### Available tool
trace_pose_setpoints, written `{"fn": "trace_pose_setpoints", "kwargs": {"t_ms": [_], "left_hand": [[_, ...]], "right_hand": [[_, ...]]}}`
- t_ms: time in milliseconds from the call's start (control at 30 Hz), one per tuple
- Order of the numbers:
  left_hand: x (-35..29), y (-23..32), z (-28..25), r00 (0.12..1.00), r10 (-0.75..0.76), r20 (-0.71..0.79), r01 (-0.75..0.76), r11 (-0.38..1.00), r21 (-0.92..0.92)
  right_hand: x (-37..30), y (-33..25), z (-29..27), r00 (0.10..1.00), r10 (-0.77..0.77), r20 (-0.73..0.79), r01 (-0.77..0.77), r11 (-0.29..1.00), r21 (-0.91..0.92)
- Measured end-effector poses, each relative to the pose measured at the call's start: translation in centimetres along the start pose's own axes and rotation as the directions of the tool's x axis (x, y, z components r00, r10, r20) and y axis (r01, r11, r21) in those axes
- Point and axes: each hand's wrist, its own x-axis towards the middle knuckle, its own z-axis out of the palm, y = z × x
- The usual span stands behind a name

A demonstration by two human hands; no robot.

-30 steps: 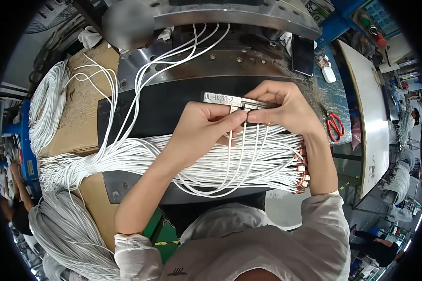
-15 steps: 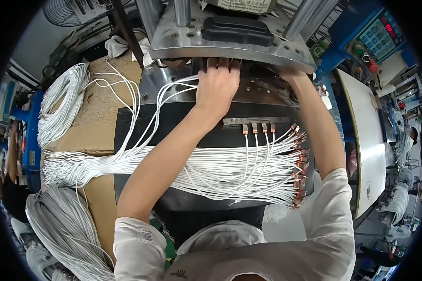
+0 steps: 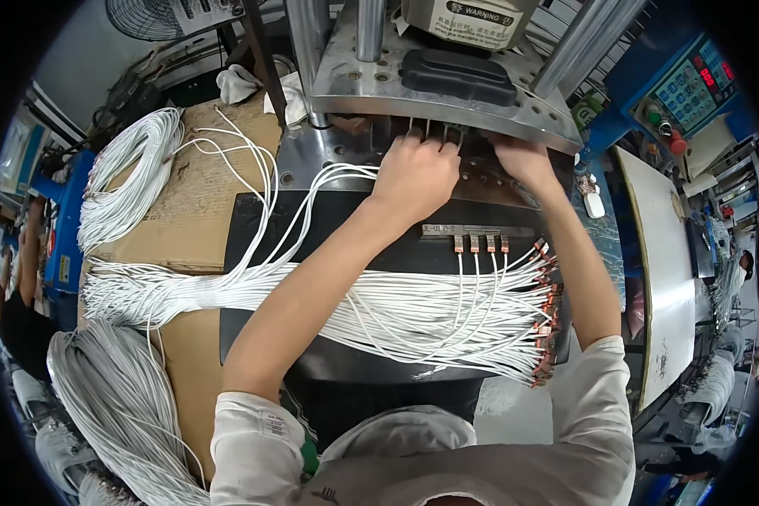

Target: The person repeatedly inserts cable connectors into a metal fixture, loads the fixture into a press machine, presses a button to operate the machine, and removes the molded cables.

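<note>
My left hand is closed around a few white cables at the front edge of the press's upper steel plate. Thin ends stick out beyond its fingers beneath that plate. My right hand reaches under the plate's right side, its fingertips hidden in shadow. Nearer to me, a metal bar fixture lies on a black mat, with several cable connectors seated along its edge. A thick bundle of white cables spreads across the mat below it, its orange-brown connectors at the right.
Coiled white cables rest on cardboard at the left, above a grey cable bundle. Steel posts hold the press. A blue control box stands at the upper right, near a pale tabletop.
My left hand has drawn back from under the plate with the cables, and their far ends now show. More of my right hand shows. The whole view has shifted slightly.
</note>
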Motion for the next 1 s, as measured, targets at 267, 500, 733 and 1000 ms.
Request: {"fn": "trace_pose_setpoints", "kwargs": {"t_ms": [267,500,733,1000], "left_hand": [[-8.5,-5.5,-14.9,0.997,0.071,-0.006,-0.065,0.878,-0.475],[-9.0,-7.8,-15.0,0.846,-0.532,0.028,0.532,0.842,-0.091],[-8.6,7.0,-14.5,0.943,-0.070,0.324,0.182,0.927,-0.329],[-5.9,12.7,-8.7,0.855,0.040,0.518,0.148,0.937,-0.317]], "right_hand": [[-8.3,-2.3,-5.8,0.994,-0.040,0.099,0.038,0.999,0.026],[-5.2,-6.6,-8.1,0.984,-0.094,0.152,0.014,0.889,0.457],[-9.4,-0.9,-16.7,0.680,-0.065,0.730,-0.305,0.880,0.363],[-11.3,-4.0,-10.4,0.828,-0.026,0.560,-0.142,0.957,0.254]]}}
